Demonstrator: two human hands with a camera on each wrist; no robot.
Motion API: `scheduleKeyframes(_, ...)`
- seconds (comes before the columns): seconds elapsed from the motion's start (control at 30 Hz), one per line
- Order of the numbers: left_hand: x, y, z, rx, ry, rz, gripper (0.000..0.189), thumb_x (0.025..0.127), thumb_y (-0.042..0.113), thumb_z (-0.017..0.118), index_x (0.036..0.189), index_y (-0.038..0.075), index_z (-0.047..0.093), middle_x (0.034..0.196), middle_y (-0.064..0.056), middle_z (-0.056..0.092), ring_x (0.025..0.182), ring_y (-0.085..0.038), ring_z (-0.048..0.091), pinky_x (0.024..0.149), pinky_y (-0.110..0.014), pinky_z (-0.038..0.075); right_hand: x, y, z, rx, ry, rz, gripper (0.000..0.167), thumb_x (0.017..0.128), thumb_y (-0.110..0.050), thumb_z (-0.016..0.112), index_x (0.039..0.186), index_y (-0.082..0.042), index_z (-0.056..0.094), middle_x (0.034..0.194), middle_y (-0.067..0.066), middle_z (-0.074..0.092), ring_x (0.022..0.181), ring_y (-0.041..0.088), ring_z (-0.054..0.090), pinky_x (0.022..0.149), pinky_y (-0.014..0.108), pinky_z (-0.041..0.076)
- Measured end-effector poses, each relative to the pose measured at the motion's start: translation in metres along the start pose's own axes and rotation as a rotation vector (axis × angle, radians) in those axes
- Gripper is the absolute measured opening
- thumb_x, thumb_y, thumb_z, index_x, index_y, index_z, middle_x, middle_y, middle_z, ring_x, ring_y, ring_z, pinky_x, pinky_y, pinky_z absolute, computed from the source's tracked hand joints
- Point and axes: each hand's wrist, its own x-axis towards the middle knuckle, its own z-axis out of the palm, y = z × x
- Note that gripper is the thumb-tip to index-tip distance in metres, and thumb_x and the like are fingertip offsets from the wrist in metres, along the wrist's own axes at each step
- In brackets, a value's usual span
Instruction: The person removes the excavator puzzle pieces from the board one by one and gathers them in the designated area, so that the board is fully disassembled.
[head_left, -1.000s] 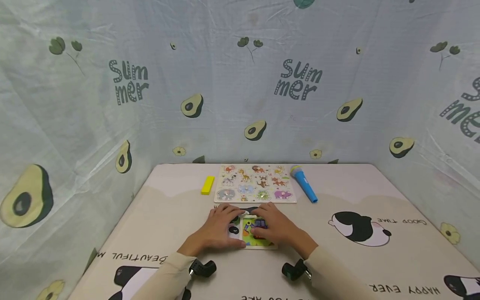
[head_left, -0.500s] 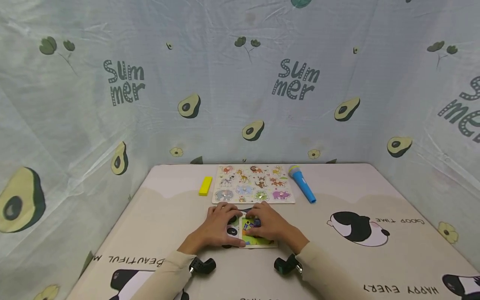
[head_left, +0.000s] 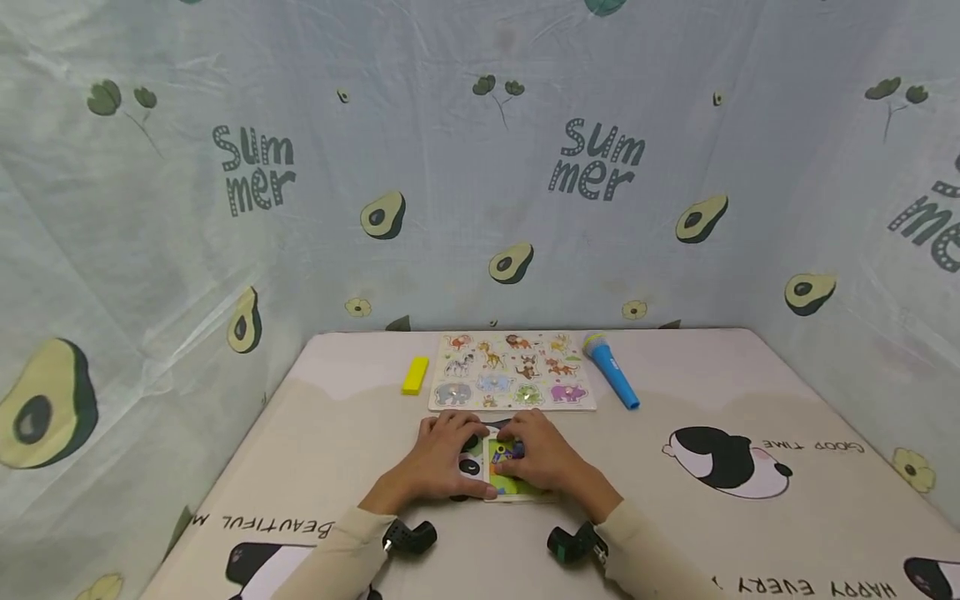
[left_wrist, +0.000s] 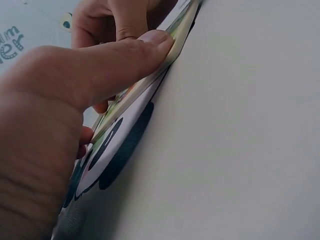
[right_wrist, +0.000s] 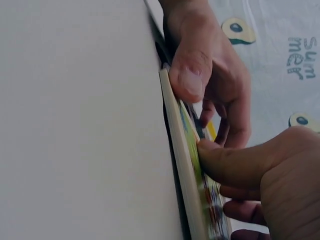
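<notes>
A small picture puzzle board point(head_left: 525, 497) with a green scene lies on the tabletop, over a printed panda point(head_left: 471, 467). My left hand point(head_left: 441, 457) grips its left side, thumb on the near corner and fingers at the far edge. In the left wrist view the left thumb point(left_wrist: 155, 45) presses on the board's pale rim. My right hand point(head_left: 547, 454) is over the picture, its thumb and bent fingers pinching a thin puzzle piece point(right_wrist: 191, 122) whose pale edge stands slightly above the surface. The right hand hides much of the board's right half.
Behind the hands lies a larger animal peg puzzle point(head_left: 513, 371). A yellow block point(head_left: 415, 376) is to its left and a blue toy microphone point(head_left: 613, 375) to its right. Printed curtains point(head_left: 450, 167) stand around the table.
My right hand has shifted left across the puzzle board, closer to my left hand, its fingers drawing in. The left hand keeps its place on the board.
</notes>
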Motion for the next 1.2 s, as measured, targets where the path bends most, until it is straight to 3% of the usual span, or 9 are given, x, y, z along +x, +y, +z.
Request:
scheduleKeyframes(0.3,-0.004,0.002,0.002,0.009,-0.022,-0.016,0.087,0.070,0.081,0.068,0.135,0.023,0.060,0.138,0.002,0.052,0.128,-0.021,0.041,0.098,-0.052,0.031,-0.005,-0.013,0.003,-0.028,0.014,0.047,0.035,0.085,-0.033,0.081,0.110,-0.009,0.074,0.108,0.002,0.063,0.104,0.021,0.052,0.096,0.048,0.046)
scheduleKeyframes(0.47,-0.007,0.003,0.002,0.012,-0.024,-0.026,0.087,0.070,0.081,0.069,0.134,0.023,0.061,0.137,0.003,0.052,0.128,-0.021,0.041,0.097,-0.052,0.030,-0.005,-0.013,0.009,-0.048,0.034,0.025,0.032,0.087,-0.032,0.079,0.108,-0.010,0.070,0.101,-0.002,0.060,0.099,0.018,0.050,0.088,0.044,0.044)
scheduleKeyframes(0.6,-0.005,0.003,0.001,-0.003,-0.017,-0.021,0.085,0.072,0.079,0.068,0.135,0.023,0.060,0.138,0.002,0.051,0.129,-0.021,0.040,0.098,-0.053,0.030,-0.002,-0.011,0.008,-0.046,0.045,0.010,0.024,0.087,-0.030,0.079,0.098,-0.013,0.066,0.094,-0.004,0.055,0.095,0.017,0.048,0.081,0.041,0.041)
scheduleKeyframes(0.87,-0.003,0.002,-0.002,-0.027,0.001,-0.026,0.075,0.076,0.070,0.071,0.134,0.024,0.061,0.138,0.002,0.052,0.129,-0.021,0.041,0.099,-0.054,0.029,0.003,-0.009,0.004,-0.039,0.022,0.028,0.032,0.088,-0.031,0.079,0.108,-0.009,0.069,0.102,0.000,0.059,0.100,0.020,0.050,0.093,0.046,0.045)
scheduleKeyframes(1.2,-0.003,0.004,-0.002,-0.042,-0.023,-0.045,0.074,0.074,0.069,0.071,0.132,0.025,0.060,0.138,0.003,0.051,0.131,-0.021,0.040,0.101,-0.056,0.028,-0.002,-0.015,-0.002,-0.052,0.012,0.055,0.034,0.085,-0.032,0.082,0.107,-0.006,0.076,0.101,0.000,0.060,0.096,0.018,0.049,0.090,0.042,0.048)
